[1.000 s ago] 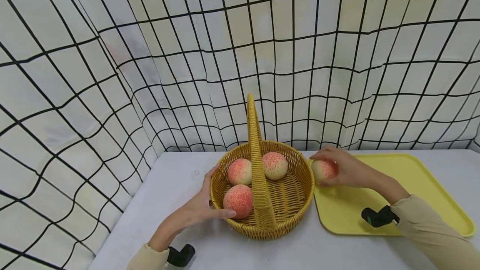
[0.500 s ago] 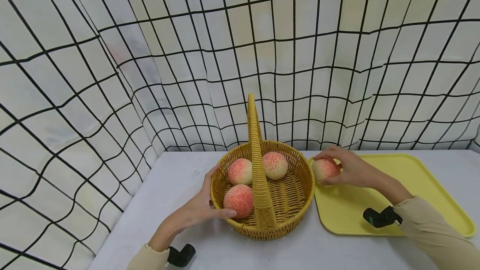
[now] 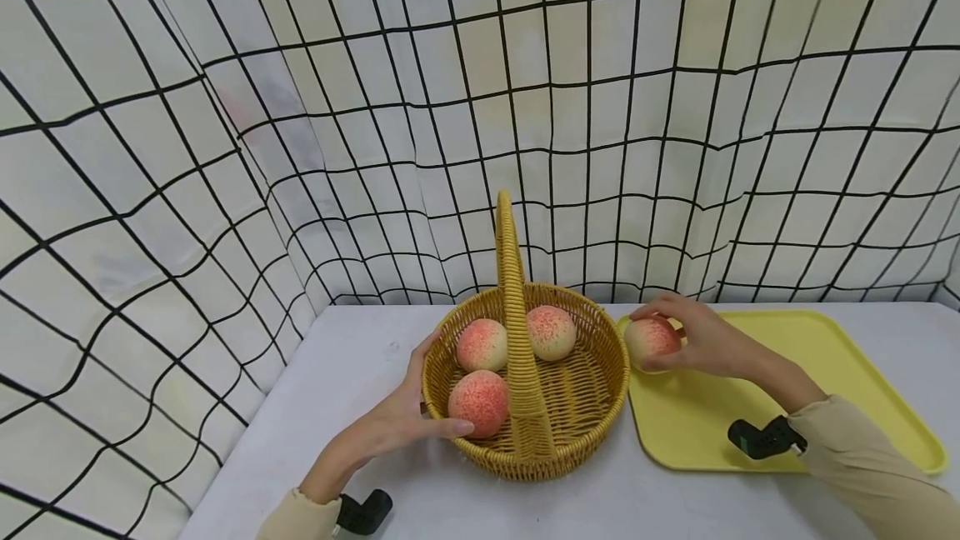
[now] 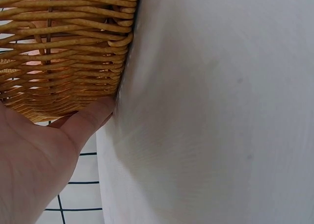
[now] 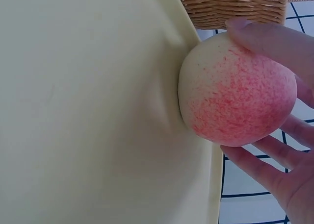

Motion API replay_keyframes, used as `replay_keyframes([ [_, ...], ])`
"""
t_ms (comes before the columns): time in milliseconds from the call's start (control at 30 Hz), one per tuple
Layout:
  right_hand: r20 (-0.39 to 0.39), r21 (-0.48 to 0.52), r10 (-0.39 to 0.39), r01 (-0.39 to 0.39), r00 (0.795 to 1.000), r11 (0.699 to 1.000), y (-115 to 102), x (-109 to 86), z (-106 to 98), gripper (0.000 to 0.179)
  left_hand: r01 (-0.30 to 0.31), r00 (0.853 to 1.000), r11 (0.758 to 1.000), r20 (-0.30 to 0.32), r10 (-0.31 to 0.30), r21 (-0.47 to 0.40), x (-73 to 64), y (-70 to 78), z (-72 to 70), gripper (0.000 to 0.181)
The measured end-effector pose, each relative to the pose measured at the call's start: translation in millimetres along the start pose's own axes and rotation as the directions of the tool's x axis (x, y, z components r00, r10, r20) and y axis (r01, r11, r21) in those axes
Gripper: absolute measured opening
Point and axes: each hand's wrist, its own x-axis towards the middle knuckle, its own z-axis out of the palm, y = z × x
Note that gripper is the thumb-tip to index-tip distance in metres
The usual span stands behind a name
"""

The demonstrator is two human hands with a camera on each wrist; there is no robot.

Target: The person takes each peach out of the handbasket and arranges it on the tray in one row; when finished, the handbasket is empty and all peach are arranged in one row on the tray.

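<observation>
A round wicker basket [image 3: 592,440] with a tall arched handle [image 3: 513,273] stands mid-table in the head view. Three pink-and-cream peaches lie in it: one at the front left [image 3: 478,403], one behind that [image 3: 480,345], one past the handle [image 3: 552,333]. My left hand [image 3: 393,413] grips the basket's left side, thumb over the rim near the front peach; in the left wrist view the fingers [image 4: 86,123] reach along the woven wall, low by the table. My right hand [image 3: 708,340] holds another peach [image 5: 238,94] between thumb and fingers, at the tray's left edge beside the basket.
A yellow tray [image 3: 750,427] lies right of the basket, under my right forearm. The white tabletop [image 3: 337,357] ends at a white back wall with a black grid [image 3: 600,148], and a similar wall rises on the left. A black device [image 3: 765,437] sits at each wrist.
My right hand and its peach have shifted slightly right, away from the basket rim, and more of the peach shows between the fingers. The left hand and basket hold their place.
</observation>
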Motion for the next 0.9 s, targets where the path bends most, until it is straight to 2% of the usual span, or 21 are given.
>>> replay_keyframes([
  [133, -0.02, -0.021, -0.03, 0.029, 0.999, 0.999, -4, 0.1, -2, 0.049, -0.004, 1.0, 1.0, 0.002, 0.004, 0.005, 0.3, -0.3, 0.6, 0.133],
  [267, -0.079, -0.045, -0.067, 0.064, 0.995, 0.997, -16, 4.9, -6, 0.037, -0.002, 1.0, 1.0, 0.0, 0.002, 0.007, -0.7, 0.5, 0.2, 0.132],
  [400, -0.152, -0.061, -0.139, 0.131, 0.979, 0.99, -36, 17.3, -7, 0.033, 0.007, 1.0, 1.0, -0.007, -0.007, 0.007, -1.9, 0.7, -0.8, 0.132],
  [500, -0.179, -0.041, -0.189, 0.184, 0.966, 0.982, -51, 27.8, -5, 0.035, 0.004, 1.0, 1.0, -0.009, -0.004, 0.003, -1.7, 0.2, -1.0, 0.133],
  [600, -0.178, 0.018, -0.206, 0.212, 0.962, 0.977, -64, 37.9, 0, 0.038, 0.004, 1.0, 1.0, -0.007, -0.004, 0.003, -1.1, -0.7, -0.7, 0.133],
  [733, -0.145, 0.111, -0.198, 0.214, 0.97, 0.97, -77, 51.6, 12, 0.041, 0.008, 1.0, 1.0, -0.005, -0.008, 0.003, -0.4, -2.3, 0.0, 0.133],
  [900, -0.081, 0.16, -0.193, 0.204, 0.978, 0.966, -82, 65.1, 32, 0.042, 0.008, 1.0, 1.0, -0.006, -0.008, -0.006, 0.5, -3.0, 0.4, 0.134],
])
